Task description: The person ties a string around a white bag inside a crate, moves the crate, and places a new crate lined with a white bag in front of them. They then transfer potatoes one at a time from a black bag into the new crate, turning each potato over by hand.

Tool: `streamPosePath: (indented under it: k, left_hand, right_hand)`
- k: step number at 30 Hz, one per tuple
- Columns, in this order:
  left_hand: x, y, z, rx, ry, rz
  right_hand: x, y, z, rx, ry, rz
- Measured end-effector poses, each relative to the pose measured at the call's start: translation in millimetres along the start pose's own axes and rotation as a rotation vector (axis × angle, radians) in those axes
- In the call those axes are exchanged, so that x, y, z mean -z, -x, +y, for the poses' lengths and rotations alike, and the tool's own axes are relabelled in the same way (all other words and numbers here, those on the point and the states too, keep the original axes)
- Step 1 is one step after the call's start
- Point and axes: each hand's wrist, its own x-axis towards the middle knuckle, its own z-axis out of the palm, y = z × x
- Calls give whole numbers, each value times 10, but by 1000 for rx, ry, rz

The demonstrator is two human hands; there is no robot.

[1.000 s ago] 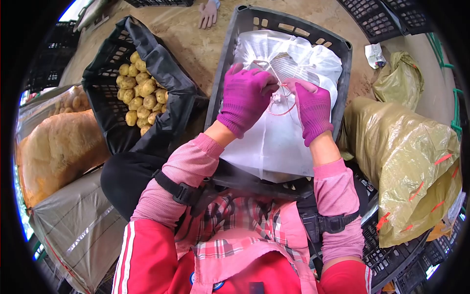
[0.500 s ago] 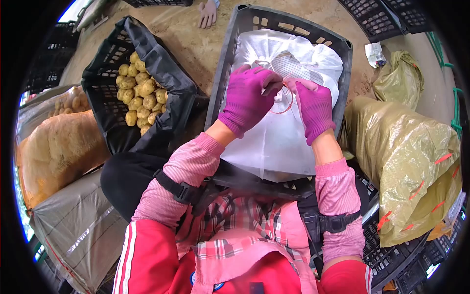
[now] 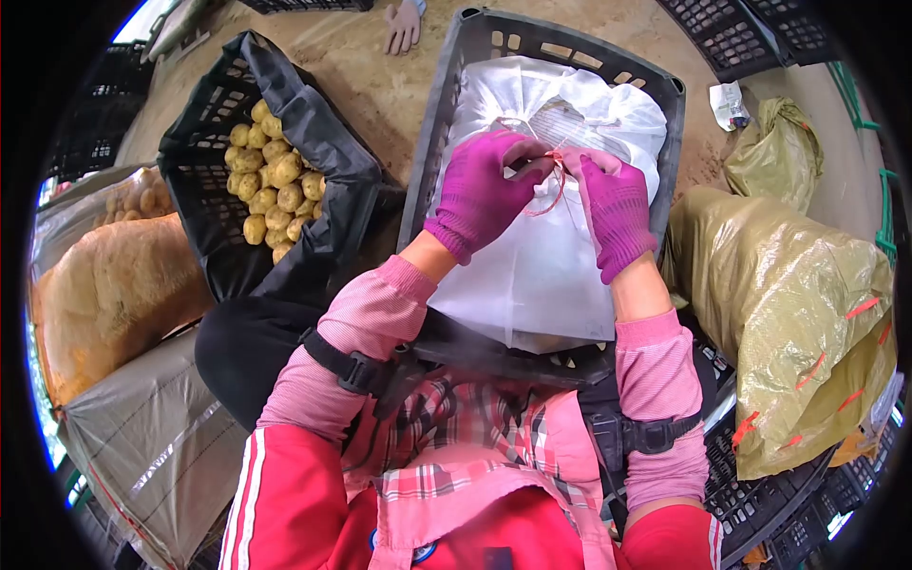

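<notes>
My left hand (image 3: 486,190), in a purple glove, pinches a thin red string (image 3: 548,201) between thumb and fingers. Close beside it, my right hand (image 3: 613,204) wears a matching glove and grips the same string with closed fingertips. The string hangs in a loop just above a white bag (image 3: 522,275). This bag lines a black plastic crate (image 3: 673,133) standing between my knees. Near the crate's far end the bag's top is gathered, with printed grey material (image 3: 570,123) showing there. What lies inside the bag is hidden.
Potatoes (image 3: 275,180) fill part of a crate lined with black cloth (image 3: 313,114) on the left. An orange sack (image 3: 123,294) lies farther left. Olive woven sacks (image 3: 779,304) lie at right. Several black crates (image 3: 722,38) stand behind. A loose glove (image 3: 403,27) rests on the ground.
My right hand has shifted slightly right, and its fingers have turned a little. The red loop between the hands has changed shape. My left hand has moved only slightly.
</notes>
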Motion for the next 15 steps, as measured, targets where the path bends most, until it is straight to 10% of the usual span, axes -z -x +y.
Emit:
streamPosePath:
  k: [8,13,15]
  left_hand:
    - [-26,-4,19,491,892,122]
    - [140,-164,-32,-50,5,-148]
    - [178,-172,-60,87,11,-197]
  right_hand:
    - [-32,18,-42,-61,1,-21]
    - [-13,16,-34,-25,11,-38]
    - [-18,26,-50,-64,-11,-45]
